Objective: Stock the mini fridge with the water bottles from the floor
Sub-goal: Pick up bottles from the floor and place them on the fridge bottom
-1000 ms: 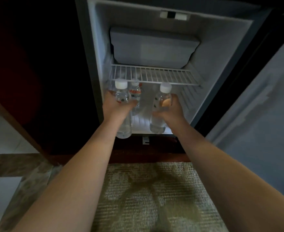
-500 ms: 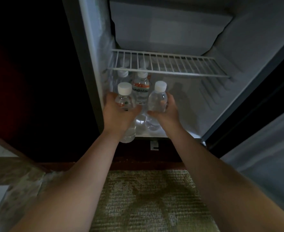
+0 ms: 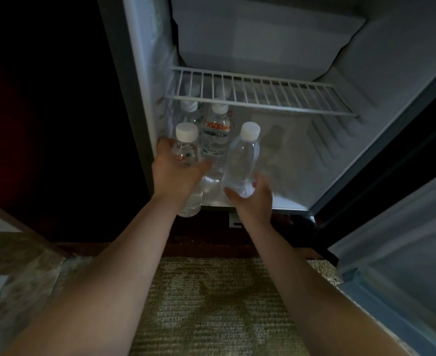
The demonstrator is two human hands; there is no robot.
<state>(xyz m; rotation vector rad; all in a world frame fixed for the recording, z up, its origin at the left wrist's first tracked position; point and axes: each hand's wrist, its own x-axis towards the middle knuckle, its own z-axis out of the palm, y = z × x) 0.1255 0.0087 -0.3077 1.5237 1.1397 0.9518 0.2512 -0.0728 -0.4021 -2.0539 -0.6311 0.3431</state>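
Note:
The mini fridge [image 3: 301,155] stands open in front of me. My left hand [image 3: 175,176] is closed around a clear water bottle [image 3: 186,152] with a white cap, held upright at the left front corner of the opening. A second clear bottle [image 3: 242,160] stands on the fridge floor. My right hand [image 3: 252,199] is at its base with thumb and fingers spread, no longer wrapped round it. Behind them stand a labelled bottle [image 3: 215,132] and another bottle [image 3: 190,109] by the left wall. More caps show through the wire shelf [image 3: 276,98].
A freezer box [image 3: 258,34] sits above the shelf. The fridge door [image 3: 404,253] hangs open on the right. The right half of the fridge floor holds no bottles. A woven rug [image 3: 211,304] lies under my arms, and a dark cabinet side [image 3: 45,124] is on the left.
Both hands carried their bottles forward into the fridge as the view closed in. The right bottle now stands on the fridge floor and my right hand has slid down and loosened.

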